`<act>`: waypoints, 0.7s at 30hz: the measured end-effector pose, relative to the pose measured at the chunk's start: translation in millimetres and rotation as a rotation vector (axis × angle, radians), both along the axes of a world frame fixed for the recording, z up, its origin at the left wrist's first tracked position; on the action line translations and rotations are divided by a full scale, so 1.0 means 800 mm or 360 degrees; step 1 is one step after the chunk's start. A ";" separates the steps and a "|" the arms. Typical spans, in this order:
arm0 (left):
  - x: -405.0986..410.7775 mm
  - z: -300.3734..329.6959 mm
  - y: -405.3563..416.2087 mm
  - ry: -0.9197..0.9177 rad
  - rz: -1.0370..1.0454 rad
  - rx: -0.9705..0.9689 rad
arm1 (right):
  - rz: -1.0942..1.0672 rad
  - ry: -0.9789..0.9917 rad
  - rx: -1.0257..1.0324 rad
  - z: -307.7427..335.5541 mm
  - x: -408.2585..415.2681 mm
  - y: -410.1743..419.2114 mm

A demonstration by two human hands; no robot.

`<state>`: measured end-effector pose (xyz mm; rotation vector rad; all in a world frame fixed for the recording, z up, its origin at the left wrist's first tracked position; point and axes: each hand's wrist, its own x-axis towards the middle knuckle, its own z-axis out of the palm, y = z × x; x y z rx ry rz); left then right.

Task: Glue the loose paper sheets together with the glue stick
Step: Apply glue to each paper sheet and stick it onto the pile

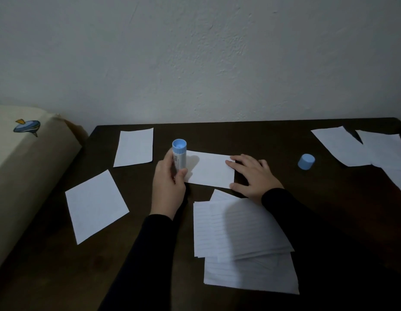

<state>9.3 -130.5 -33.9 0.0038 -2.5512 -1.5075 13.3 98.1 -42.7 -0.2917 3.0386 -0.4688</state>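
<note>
The left hand (168,185) holds the glue stick (179,155) near the middle of the frame, its fingers and thumb curled round the lower part of the tube in a firm grip. The stick stands nearly upright, its long axis running up and down the frame, with the round blue end pointing up toward the camera and the other end pointing down at the left edge of a small white sheet (209,169). That sheet lies flat on the dark desk (273,140), its long side running left to right. The right hand (254,176) rests flat on the sheet's right end, fingers straight and spread, gripping nothing. The blue cap (306,161) lies by itself on the desk, to the right of that hand. Just below the hands sits a loose pile of lined sheets (239,241). Two plain sheets lie to the left, one at the upper left (134,147) and one at the lower left (95,205). More paper (343,144) lies at the far right edge. A cream cushion (18,158) with a small blue picture sits at the left.
</note>
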 end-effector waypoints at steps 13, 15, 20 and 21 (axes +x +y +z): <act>0.016 0.011 0.003 0.0099 0.0345 0.0582 | -0.0157 0.0381 -0.0189 -0.003 0.008 -0.001; 0.016 0.011 0.004 0.0073 0.0290 0.0555 | -0.0186 0.0267 -0.0095 -0.007 0.003 -0.001; 0.014 0.012 0.005 0.0009 0.0225 0.0522 | -0.0106 0.0234 -0.0190 -0.004 0.005 -0.001; 0.014 0.012 0.005 -0.0002 0.0209 0.0508 | -0.0070 0.0207 -0.0196 -0.002 0.006 -0.002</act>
